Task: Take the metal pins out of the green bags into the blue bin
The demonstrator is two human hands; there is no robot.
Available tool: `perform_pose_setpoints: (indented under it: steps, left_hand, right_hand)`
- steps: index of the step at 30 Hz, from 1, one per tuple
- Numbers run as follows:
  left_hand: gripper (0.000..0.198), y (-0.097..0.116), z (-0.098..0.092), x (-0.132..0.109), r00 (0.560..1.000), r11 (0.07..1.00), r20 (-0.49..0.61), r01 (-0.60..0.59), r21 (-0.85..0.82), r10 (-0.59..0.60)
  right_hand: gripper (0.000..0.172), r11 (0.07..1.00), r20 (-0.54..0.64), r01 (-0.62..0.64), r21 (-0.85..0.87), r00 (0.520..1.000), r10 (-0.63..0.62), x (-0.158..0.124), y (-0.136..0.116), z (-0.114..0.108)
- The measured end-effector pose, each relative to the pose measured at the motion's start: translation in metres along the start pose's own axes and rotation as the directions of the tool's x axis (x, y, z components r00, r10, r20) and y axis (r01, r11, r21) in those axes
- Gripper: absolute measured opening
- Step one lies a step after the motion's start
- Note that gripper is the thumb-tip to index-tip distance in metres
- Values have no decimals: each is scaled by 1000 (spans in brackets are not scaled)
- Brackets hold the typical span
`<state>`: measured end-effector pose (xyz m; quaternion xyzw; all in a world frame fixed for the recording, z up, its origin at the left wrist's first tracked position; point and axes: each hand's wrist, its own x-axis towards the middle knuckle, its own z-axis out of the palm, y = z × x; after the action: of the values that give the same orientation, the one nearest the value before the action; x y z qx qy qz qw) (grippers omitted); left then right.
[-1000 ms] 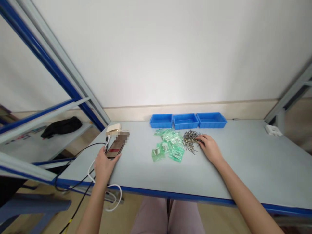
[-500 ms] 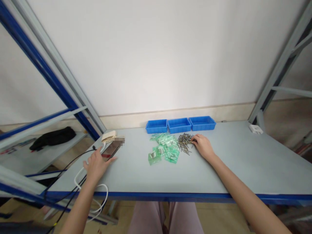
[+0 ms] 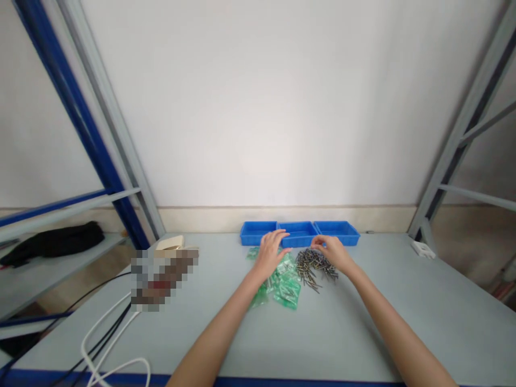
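Note:
My left hand point(image 3: 270, 251) lies open, palm down, over a heap of small green plastic bags point(image 3: 287, 282) in the middle of the grey table point(image 3: 363, 328). Just right of the bags is a pile of small dark metal screws point(image 3: 312, 266). My right hand point(image 3: 334, 252) rests at the pile's far right edge, fingers bent down onto the screws; what they pinch, if anything, is hidden. Three blue trays point(image 3: 299, 233) stand in a row right behind both hands, against the wall.
A phone point(image 3: 165, 277), blurred out, lies at the table's left with a cream plug point(image 3: 171, 243) behind it. White and black cables point(image 3: 107, 344) trail off the front left corner. A white block point(image 3: 422, 248) sits far right. A black cloth point(image 3: 52, 242) lies on the left shelf.
My left hand has left the phone and swung right onto the green bags. The right hand stayed at the screws. The view turned to the right and dipped lower.

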<state>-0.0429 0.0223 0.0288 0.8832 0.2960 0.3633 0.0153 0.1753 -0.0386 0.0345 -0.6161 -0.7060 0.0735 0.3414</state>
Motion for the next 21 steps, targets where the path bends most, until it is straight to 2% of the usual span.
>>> perform_pose_setpoints:
  steps: [2, 4, 7, 13, 16, 21]
  left_hand:
    - [35, 0, 9, -3, 998, 998, 32, -60, -3, 60]
    - [27, -2, 11, -10, 990, 993, 84, -113, 25, 111]
    - [20, -6, 9, -20, 990, 991, 117, -91, 99, 80]
    - [27, -2, 11, -20, 995, 990, 102, -30, 134, 16]
    - [26, 0, 13, -18, 994, 994, 102, 20, 110, -32]
    - [27, 3, 13, -18, 991, 997, 115, 60, 53, -66]
  right_hand:
    - [19, 990, -50, 10, 140, 999, -3, 8, -9, 11]
    - [20, 977, -64, 35, 208, 998, -22, 10, -19, 27]
    - [22, 964, -31, 53, 259, 998, -47, 3, -28, 46]
    - [29, 925, -42, -120, 360, 989, 144, -9, -22, 56]
    - [30, 927, -70, -102, 361, 988, 136, -11, -21, 56]
    - [28, 979, -193, 16, 204, 981, 24, -14, -27, 53]
